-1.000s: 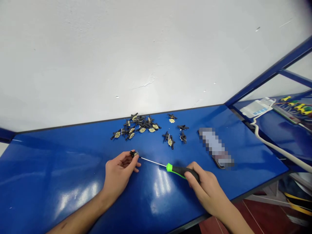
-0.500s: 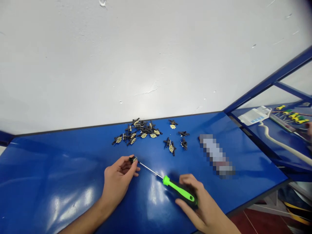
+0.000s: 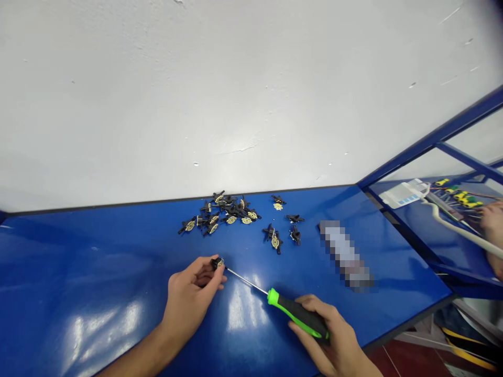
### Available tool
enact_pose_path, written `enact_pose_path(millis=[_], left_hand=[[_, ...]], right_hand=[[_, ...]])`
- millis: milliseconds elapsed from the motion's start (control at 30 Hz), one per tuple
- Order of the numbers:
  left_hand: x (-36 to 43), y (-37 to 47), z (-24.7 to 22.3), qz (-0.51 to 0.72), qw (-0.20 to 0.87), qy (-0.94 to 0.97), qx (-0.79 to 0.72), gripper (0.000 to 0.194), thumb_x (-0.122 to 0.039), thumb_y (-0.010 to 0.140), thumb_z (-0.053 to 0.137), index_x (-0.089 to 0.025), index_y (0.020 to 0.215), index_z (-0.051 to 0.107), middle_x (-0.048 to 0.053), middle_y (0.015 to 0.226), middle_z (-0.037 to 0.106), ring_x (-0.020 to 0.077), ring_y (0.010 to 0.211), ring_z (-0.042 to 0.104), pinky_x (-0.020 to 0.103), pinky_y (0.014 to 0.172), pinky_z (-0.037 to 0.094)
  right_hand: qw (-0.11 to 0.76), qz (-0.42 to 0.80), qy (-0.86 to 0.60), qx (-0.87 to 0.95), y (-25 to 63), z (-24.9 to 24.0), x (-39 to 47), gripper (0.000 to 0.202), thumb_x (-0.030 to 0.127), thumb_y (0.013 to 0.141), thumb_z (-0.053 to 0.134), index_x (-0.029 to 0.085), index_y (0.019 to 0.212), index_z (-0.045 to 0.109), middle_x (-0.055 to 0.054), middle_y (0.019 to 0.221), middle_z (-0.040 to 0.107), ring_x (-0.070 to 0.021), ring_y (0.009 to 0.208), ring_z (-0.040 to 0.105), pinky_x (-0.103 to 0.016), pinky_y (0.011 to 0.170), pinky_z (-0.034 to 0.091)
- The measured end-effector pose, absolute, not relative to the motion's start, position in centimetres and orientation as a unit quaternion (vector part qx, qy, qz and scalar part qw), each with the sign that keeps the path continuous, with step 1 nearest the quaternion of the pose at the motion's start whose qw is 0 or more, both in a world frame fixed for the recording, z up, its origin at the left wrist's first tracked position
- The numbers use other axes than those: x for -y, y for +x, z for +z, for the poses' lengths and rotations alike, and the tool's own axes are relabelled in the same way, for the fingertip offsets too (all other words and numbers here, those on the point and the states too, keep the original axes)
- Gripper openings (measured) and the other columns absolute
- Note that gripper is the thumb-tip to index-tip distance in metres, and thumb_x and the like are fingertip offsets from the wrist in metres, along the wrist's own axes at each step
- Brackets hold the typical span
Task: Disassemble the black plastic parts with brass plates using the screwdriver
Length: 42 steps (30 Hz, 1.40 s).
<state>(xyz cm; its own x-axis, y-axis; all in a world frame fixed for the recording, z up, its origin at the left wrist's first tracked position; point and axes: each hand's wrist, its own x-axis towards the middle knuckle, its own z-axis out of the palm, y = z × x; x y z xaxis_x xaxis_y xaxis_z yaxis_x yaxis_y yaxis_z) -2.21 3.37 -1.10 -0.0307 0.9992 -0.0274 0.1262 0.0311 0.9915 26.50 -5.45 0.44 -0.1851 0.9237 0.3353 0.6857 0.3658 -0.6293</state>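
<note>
Between the thumb and fingers of my left hand [image 3: 192, 296] is a small black part with a pale metal piece [image 3: 217, 263]. My right hand [image 3: 334, 332] is wrapped round the green and black handle of a screwdriver [image 3: 296, 312]. The screwdriver's thin shaft points up and left, its tip at the held part; whether it sits in a screw is too small to tell. Beyond my hands lies a pile of similar black parts with pale gold discs [image 3: 231, 212]. A looser group of such parts [image 3: 275, 241] lies to its right.
The blue table [image 3: 129, 262] meets a white wall [image 3: 236, 104] at the back. A blurred-out oblong thing [image 3: 346, 256] lies at the right. Past a blue metal frame [image 3: 467, 154], another person's hand [image 3: 493, 225] is near several yellow and green-handled tools [image 3: 463, 196] and a white cable [image 3: 451, 222].
The screwdriver's handle has turned in my right hand, showing more of its black side. My left hand still holds the part. At the far right, more of the other person's hand shows.
</note>
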Motion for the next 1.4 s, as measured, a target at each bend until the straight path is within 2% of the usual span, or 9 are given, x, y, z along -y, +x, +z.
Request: enact_pose_path(millis=[200,367,433,633,833,1033,1233,1333,1400], left_hand=[[-3.1,-2.3,-1.0,0.467,0.455,0.538,-0.535,0.014,-0.029,0.089,0.072,-0.019,0.097,0.074,-0.001,0.071,0.077,0.018,0.063,0.079,0.025,0.062,0.069],[-3.2,-2.3,-1.1,0.472,0.438,0.543,-0.539,0.014,-0.029,0.089,0.072,-0.019,0.098,0.074,-0.001,0.071,0.078,0.0178,0.062,0.079,0.025,0.062,0.069],[-3.3,-2.3,-1.1,0.471,0.434,0.548,-0.537,0.014,-0.028,0.089,0.072,-0.018,0.098,0.074,-0.001,0.071,0.078,0.0175,0.061,0.078,0.025,0.063,0.069],[-3.4,-2.4,-0.8,0.477,0.416,0.554,-0.54,0.013,-0.028,0.088,0.072,-0.018,0.096,0.074,-0.002,0.068,0.076,0.0161,0.058,0.077,0.023,0.061,0.068],[-3.3,-2.4,-0.9,0.466,0.415,0.567,-0.538,0.013,-0.028,0.09,0.071,-0.019,0.099,0.074,-0.002,0.07,0.076,0.0153,0.058,0.077,0.023,0.061,0.067],[-3.2,-2.4,-1.1,0.462,0.408,0.574,-0.539,0.012,-0.028,0.09,0.072,-0.02,0.098,0.074,-0.003,0.069,0.076,0.0152,0.056,0.076,0.022,0.059,0.066],[-3.2,-2.1,-1.5,0.459,0.425,0.576,-0.526,0.012,-0.028,0.091,0.071,-0.02,0.099,0.073,-0.003,0.069,0.074,0.0162,0.058,0.077,0.024,0.06,0.067],[-3.1,-2.1,-1.4,0.472,0.421,0.571,-0.523,0.013,-0.028,0.09,0.071,-0.019,0.099,0.074,-0.002,0.071,0.075,0.0173,0.06,0.078,0.026,0.062,0.068],[-3.2,-2.1,-1.3,0.478,0.416,0.569,-0.524,0.014,-0.028,0.089,0.071,-0.019,0.099,0.073,-0.002,0.071,0.074,0.0182,0.061,0.078,0.028,0.063,0.069]], right_hand=[[0.264,0.313,-0.68,0.608,25.4,0.9,4.8,0.036,0.046,0.105,0.045,0.024,0.079,0.058,0.003,0.053,0.061,-0.0134,0.046,0.059,-0.022,0.049,0.048],[0.295,0.226,-0.618,0.693,26.0,1.1,5.0,0.036,0.041,0.095,0.067,0.024,0.126,0.058,-0.009,0.114,0.076,-0.0209,0.097,0.075,-0.027,0.083,0.059],[0.283,0.208,-0.575,0.739,26.3,0.6,5.7,0.031,0.038,0.093,0.07,0.027,0.121,0.064,-0.007,0.106,0.078,-0.0213,0.09,0.076,-0.027,0.082,0.06],[0.255,0.46,-0.673,0.52,24.6,0.0,6.3,0.042,0.056,0.103,0.045,0.02,0.093,0.064,0.001,0.059,0.061,-0.0117,0.04,0.051,-0.021,0.037,0.044],[0.306,0.333,-0.634,0.627,25.2,0.7,6.2,0.035,0.043,0.086,0.076,0.025,0.113,0.064,-0.008,0.099,0.074,-0.0205,0.085,0.072,-0.029,0.079,0.059],[0.28,0.554,-0.66,0.422,23.8,1.0,5.9,0.048,0.064,0.1,0.043,0.021,0.082,0.055,0.002,0.055,0.057,-0.0078,0.034,0.037,-0.019,0.03,0.029],[0.357,0.286,-0.577,0.677,25.3,0.4,6.5,0.025,0.03,0.079,0.083,0.025,0.1,0.071,-0.005,0.089,0.078,-0.0202,0.078,0.075,-0.028,0.076,0.061],[0.366,0.39,-0.635,0.558,23.8,0.6,5.8,0.024,0.044,0.089,0.073,0.022,0.085,0.064,-0.002,0.066,0.07,-0.0127,0.048,0.062,-0.021,0.046,0.052],[0.351,0.478,-0.661,0.46,22.7,1.3,4.9,0.039,0.055,0.102,0.048,0.022,0.083,0.054,0.003,0.053,0.06,-0.006,0.027,0.032,-0.018,0.025,0.027]])
